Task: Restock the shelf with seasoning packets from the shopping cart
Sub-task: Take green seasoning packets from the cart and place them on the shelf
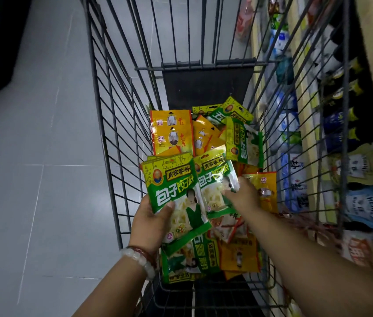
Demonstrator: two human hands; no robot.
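Green seasoning packets [176, 195] in cart [112, 124]

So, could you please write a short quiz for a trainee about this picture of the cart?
1. True or false: the left hand holds a green packet.
2. What does the right hand pinch? A) a bottle B) a second green packet C) the cart wire
3. On which side of the cart is the shelf?

Key: 1 true; 2 B; 3 right.

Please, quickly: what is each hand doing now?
Left hand: holds a green packet stack.
Right hand: pinches another green packet.
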